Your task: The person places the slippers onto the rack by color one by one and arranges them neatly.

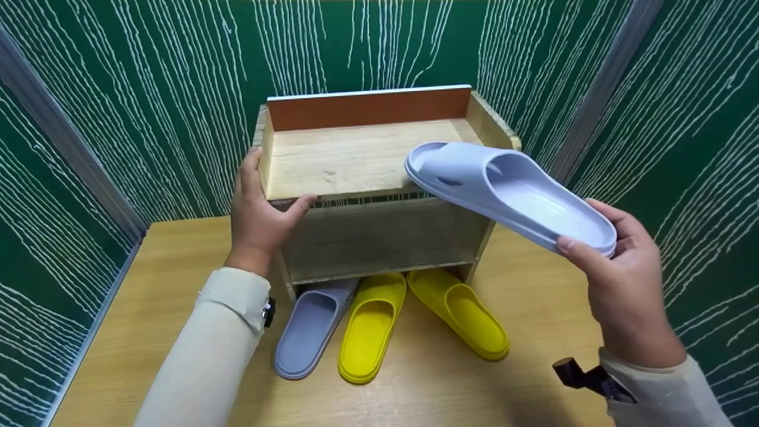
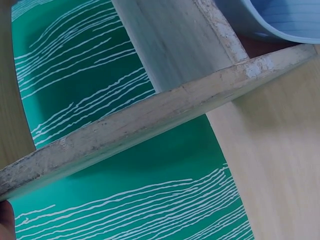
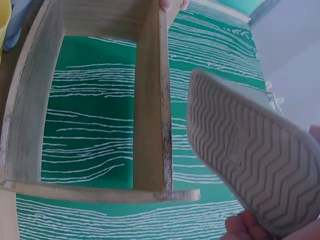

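My right hand [image 1: 628, 279] grips a pale lavender slide slipper [image 1: 533, 190] by its heel, thumb at the near edge. The toe points left, in front of the right part of the wooden rack's top shelf [image 1: 344, 160]. Its zigzag-grooved sole [image 3: 240, 150] faces the right wrist camera. On the rack's left front corner my left hand [image 1: 261, 219] holds the side board, thumb over the front edge and fingers along the outside. In the left wrist view only a bit of that hand shows, beside the side board [image 2: 130, 120].
Under the rack's lower shelf [image 1: 379, 243], toes inward, lie a greyish-lavender slipper [image 1: 308, 332] and two yellow slippers [image 1: 367, 338], the right one angled outward. The wood-look table [image 1: 178, 284] is bounded by green walls [image 1: 195, 118] with white streaks.
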`<action>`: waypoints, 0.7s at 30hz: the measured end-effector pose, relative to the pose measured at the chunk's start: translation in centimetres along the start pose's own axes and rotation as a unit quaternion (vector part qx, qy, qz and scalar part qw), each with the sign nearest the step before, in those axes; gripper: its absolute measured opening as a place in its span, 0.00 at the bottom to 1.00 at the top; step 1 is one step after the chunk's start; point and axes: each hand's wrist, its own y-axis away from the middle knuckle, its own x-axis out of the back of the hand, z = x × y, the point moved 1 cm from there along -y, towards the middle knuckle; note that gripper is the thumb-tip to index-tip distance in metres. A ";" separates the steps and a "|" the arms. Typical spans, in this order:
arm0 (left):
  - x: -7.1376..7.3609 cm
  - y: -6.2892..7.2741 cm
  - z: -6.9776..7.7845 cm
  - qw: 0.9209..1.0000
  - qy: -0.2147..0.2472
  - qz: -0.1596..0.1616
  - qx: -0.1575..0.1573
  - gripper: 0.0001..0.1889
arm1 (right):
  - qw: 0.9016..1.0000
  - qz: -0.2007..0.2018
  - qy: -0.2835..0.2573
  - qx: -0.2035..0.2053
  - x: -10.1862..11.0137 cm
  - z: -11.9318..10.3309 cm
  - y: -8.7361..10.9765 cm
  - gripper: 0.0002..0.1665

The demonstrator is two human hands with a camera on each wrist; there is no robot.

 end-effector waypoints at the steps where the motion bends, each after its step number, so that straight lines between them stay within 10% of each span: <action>1: 0.0 0.0 0.0 1.000 0.000 0.000 0.000 0.56 | 1.000 0.004 0.005 -0.003 -0.2 0.0 0.0 0.37; 21: 0.0 -0.1 0.1 1.000 -0.007 -0.004 0.012 0.56 | 0.991 0.075 0.105 -0.032 -3.9 0.4 -0.2 0.49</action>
